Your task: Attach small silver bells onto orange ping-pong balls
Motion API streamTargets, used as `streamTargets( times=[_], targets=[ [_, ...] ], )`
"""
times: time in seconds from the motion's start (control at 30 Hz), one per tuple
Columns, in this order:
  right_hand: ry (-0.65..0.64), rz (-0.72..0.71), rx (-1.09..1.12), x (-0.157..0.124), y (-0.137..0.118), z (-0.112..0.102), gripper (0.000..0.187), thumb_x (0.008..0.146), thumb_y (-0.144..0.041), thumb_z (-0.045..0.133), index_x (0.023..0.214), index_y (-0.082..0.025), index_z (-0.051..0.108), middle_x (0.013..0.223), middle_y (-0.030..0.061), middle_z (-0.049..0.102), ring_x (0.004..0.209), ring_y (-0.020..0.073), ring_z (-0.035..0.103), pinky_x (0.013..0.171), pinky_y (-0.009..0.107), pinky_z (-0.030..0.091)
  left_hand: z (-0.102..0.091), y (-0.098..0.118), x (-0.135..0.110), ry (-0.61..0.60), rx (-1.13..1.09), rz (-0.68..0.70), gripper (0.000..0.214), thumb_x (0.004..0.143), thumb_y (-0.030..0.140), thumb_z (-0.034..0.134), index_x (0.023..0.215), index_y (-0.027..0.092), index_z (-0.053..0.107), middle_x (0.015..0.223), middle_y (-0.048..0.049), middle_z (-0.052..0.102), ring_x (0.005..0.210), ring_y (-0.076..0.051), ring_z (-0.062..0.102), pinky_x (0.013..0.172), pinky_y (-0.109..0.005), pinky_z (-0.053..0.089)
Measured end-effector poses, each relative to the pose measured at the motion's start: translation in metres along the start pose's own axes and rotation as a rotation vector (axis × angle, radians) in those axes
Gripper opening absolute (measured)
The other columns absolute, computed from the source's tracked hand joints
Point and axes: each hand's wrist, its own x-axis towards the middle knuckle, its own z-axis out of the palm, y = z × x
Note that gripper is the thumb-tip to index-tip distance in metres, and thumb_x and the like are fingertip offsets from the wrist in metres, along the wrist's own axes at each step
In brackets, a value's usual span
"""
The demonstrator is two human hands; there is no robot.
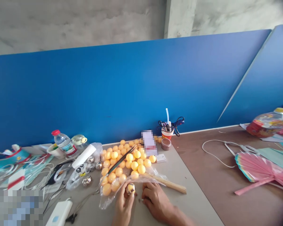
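Observation:
My left hand [122, 205] is closed on a small shiny gold ball [130, 188], held just above the grey table [193, 201] near its front edge. My right hand [155, 199] rests beside it with fingers curled, pinching something tiny that I cannot make out near the ball. Directly behind both hands lies a clear plastic bag [103, 201] spilling several orange ping-pong balls [122, 160]. A wooden stick [169, 185] lies across the table just beyond my right hand.
A blue partition [132, 88] walls the table's far side. At the left are a water bottle [63, 142], a white tube [83, 156], silver bells [87, 180], cables and a white power bank [60, 213]. A cup with scissors [168, 131] stands at the back. A pink paper fan [261, 171] lies on the brown desk to the right.

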Motion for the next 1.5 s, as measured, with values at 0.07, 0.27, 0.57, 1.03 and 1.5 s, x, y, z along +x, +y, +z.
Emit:
streamTargets(
  times=[0.07,0.27,0.57,1.03,1.5],
  targets=[
    [-0.014,-0.014,-0.013,-0.001,-0.001,0.0,0.02,0.074,-0.014,0.059,0.091,-0.02,0.066,0.098,0.0057,0.061,0.096,0.0225,0.051,0.088,0.036,0.04,0.001,0.001,0.0,0.002,-0.032,-0.008,0.046,0.077,0.047,0.066,0.115,0.02,0.064,0.121,-0.0122,0.067,0.111,-0.028,0.064,0.092,-0.038,0.055],
    [-0.043,-0.02,-0.077,0.003,-0.005,0.01,0.028,0.079,-0.015,0.056,0.1,-0.028,0.069,0.098,0.0049,0.062,0.092,0.0231,0.054,0.083,0.037,0.041,0.005,-0.005,0.004,0.082,-0.067,-0.027,0.048,0.073,0.054,0.068,0.105,0.019,0.067,0.113,-0.0129,0.07,0.101,-0.028,0.067,0.085,-0.037,0.058],
    [0.116,-0.047,-0.021,0.008,-0.002,0.024,0.017,0.074,-0.008,0.05,0.068,-0.021,0.057,0.078,0.0044,0.063,0.077,0.0225,0.057,0.073,0.035,0.044,0.005,0.0,0.006,0.108,-0.171,0.024,0.044,0.066,0.057,0.072,0.087,0.019,0.068,0.084,-0.0075,0.071,0.077,-0.023,0.068,0.071,-0.034,0.059],
    [0.307,0.021,0.29,0.009,0.004,0.012,0.02,0.082,-0.017,0.04,0.086,-0.019,0.06,0.086,0.0085,0.065,0.083,0.0239,0.062,0.078,0.037,0.049,0.006,0.019,0.005,0.049,-0.163,0.017,0.043,0.07,0.057,0.068,0.093,0.02,0.066,0.088,-0.0045,0.068,0.081,-0.022,0.064,0.076,-0.035,0.055],
    [0.288,0.219,0.777,0.014,0.015,0.002,0.023,0.069,-0.04,0.058,0.078,-0.019,0.057,0.061,-0.0021,0.05,0.054,0.0137,0.043,0.055,0.027,0.04,0.023,0.036,0.012,-0.053,-0.203,-0.094,0.038,0.065,0.047,0.069,0.091,0.018,0.068,0.086,-0.004,0.065,0.079,-0.02,0.061,0.074,-0.033,0.053]
  ],
)
